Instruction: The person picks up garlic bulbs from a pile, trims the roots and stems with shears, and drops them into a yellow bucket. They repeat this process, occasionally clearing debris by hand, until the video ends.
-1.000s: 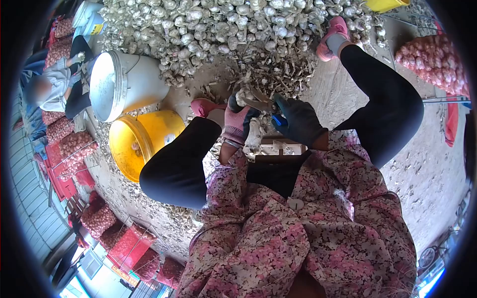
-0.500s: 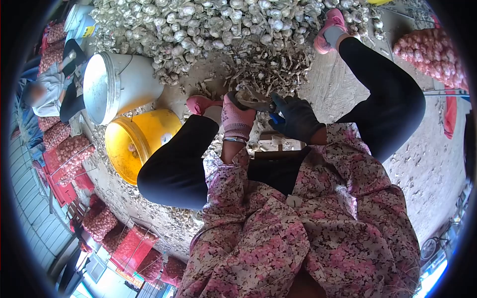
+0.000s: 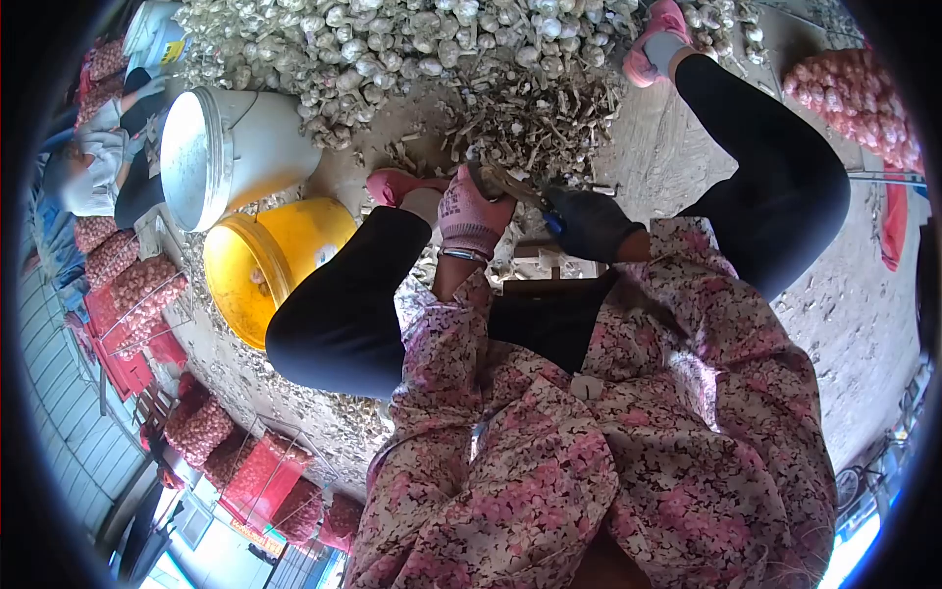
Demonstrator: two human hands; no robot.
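Observation:
Near the middle of the head view, my left hand (image 3: 474, 218), in a pink glove, is closed around a dry garlic stem (image 3: 507, 184). To its right, my right hand (image 3: 592, 226), in a dark glove, grips a cutting tool by its blue handle (image 3: 554, 223). The tool's far end lies at the stem, and its blades are hard to make out. Both hands are between my knees, just nearer to me than a heap of cut stems (image 3: 520, 123). The bulb's outline is unclear beside the pink glove.
A large garlic pile (image 3: 392, 44) spreads beyond the cut stems. At the left stand a white bucket (image 3: 260, 137) and a yellow bucket (image 3: 319, 236) with garlic inside. Another person (image 3: 98, 167) sits at the far left. A full net sack (image 3: 854, 103) lies at the upper right.
My left hand has risen slightly in view and turned. My right hand has shifted a little, and the tool's blades show less clearly beside the stem. The other person's arm has moved.

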